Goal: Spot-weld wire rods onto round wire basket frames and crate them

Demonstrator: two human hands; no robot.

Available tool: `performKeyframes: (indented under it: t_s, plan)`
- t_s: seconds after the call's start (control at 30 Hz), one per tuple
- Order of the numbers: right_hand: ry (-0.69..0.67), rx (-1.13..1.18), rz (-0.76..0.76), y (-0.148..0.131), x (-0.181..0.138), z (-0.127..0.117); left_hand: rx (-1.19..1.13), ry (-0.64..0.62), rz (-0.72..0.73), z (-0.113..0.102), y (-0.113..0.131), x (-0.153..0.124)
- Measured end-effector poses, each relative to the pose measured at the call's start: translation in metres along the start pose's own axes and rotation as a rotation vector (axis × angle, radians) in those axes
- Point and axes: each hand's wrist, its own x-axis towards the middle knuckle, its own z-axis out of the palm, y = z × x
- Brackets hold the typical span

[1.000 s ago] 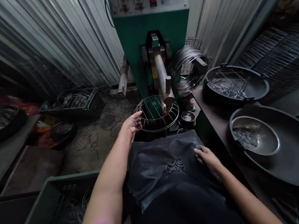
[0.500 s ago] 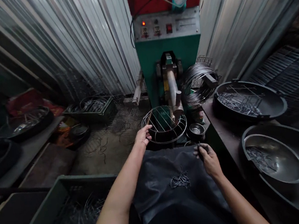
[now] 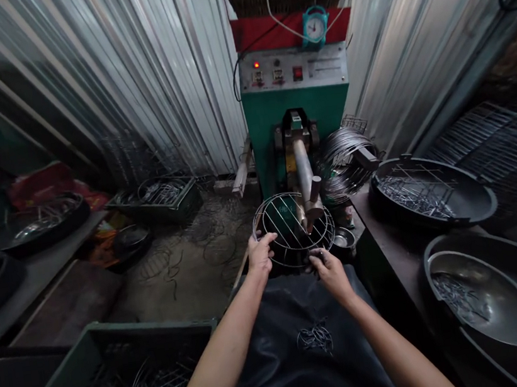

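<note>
Gripping: the left hand is curling its fingers over the near-left rim of the round wire rack, clamped on it.
Right hand: is pinching its fingertips together at the rack's near rim, touching the wire. Whether a small piece is sitting between them is too small to tell.
Wire rack: is leaning tilted against the end of the metal rod, just beyond the person's lap.
Metal rod: is sticking out from the green machine, which is showing a red light on its panel.
Apron: is covering the lap and carrying a small heap of wire bits, well behind both hands.
Wire coil: is hanging just right of the rod.
Black pan: is sitting at the right, holding more wire bits.
Steel bowl: is resting in a second dark pan, nearer on the right.
Crate: is standing at the lower left, holding loose wire.
</note>
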Motion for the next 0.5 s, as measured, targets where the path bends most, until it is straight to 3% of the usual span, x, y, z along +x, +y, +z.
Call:
performKeyframes:
  t_s: [0.5]
  plan:
    - [0.02, 0.034, -0.01, -0.0073, 0.0031, 0.0062, -0.032, -0.002, -0.071, -0.0019, 0.0043, 0.0037]
